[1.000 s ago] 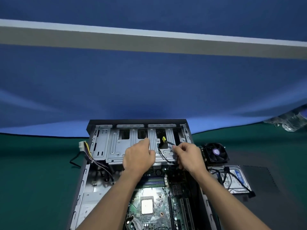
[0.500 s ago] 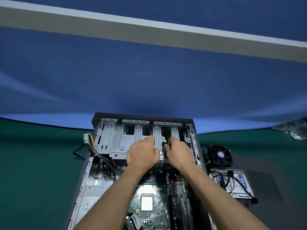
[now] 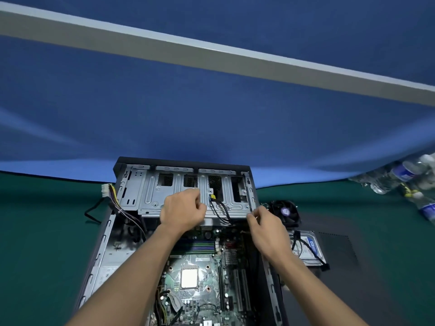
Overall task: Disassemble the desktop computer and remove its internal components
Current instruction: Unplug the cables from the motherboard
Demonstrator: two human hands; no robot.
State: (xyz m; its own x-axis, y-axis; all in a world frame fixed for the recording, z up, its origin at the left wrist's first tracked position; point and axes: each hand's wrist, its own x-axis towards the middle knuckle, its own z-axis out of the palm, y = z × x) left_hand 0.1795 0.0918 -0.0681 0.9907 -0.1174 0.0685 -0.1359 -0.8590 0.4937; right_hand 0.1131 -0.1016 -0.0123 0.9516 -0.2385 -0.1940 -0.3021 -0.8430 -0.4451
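A: Checking the drive cage (image 3: 188, 196) at the far end of the desktop case (image 3: 103, 241) on the worktop (image 3: 42, 231). Hands?

B: Left hand (image 3: 182, 209) rests curled on the cage, apparently bracing it. Right hand (image 3: 264, 228) pinches a thin cable at the cage edge; black cables (image 3: 220, 211) hang between.

A: Labels?

B: None legible on the removed cooler fan (image 3: 283, 211) or hard drive (image 3: 310, 249).

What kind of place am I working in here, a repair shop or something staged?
Probably a staged recording bench, not a repair shop. A blue cloth backdrop hangs behind a green table cover. The open computer case lies flat, with a removed fan and hard drive set beside it.
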